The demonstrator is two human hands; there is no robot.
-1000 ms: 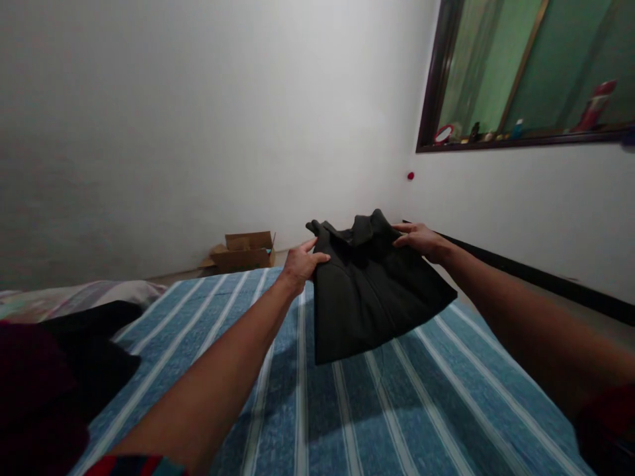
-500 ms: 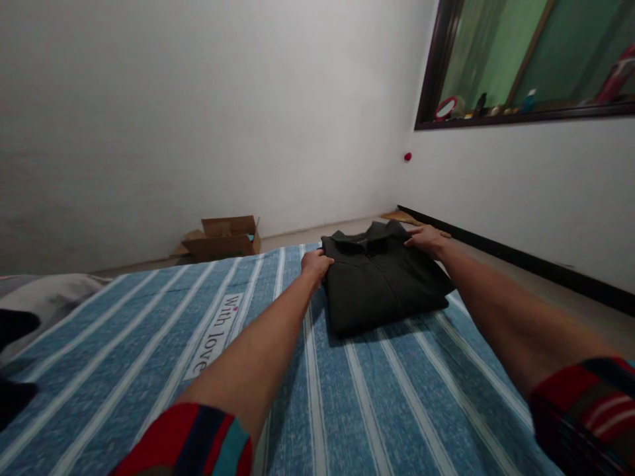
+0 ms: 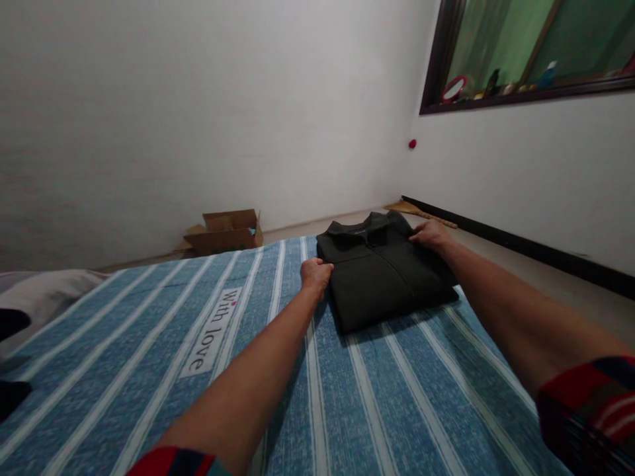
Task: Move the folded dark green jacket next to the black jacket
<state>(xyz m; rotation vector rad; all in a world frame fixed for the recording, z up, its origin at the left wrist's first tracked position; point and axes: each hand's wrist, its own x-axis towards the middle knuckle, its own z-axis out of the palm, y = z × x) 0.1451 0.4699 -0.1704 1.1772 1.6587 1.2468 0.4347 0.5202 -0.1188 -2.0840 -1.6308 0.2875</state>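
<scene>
A dark folded jacket (image 3: 381, 281) with a collar and a front zip lies on the blue striped bedspread (image 3: 278, 423), its collar toward the far edge. My left hand (image 3: 316, 272) is closed on the jacket's left side edge, thumb on top. On the opposite side, my right hand (image 3: 430, 235) pinches the cloth near the shoulder, below the collar. The fingers under the fabric are partly hidden on both hands.
An open cardboard box (image 3: 223, 233) stands on the floor beyond the bed, against the wall. A straw broom (image 3: 404, 207) lies in the far corner. Dark cloth pieces (image 3: 12, 324) sit at the left edge. A window (image 3: 536, 53) holds small items on its sill.
My left hand has slid slightly down the jacket's left edge, toward me. The jacket's near edge has shifted a little to the right. The camera view has tilted slightly.
</scene>
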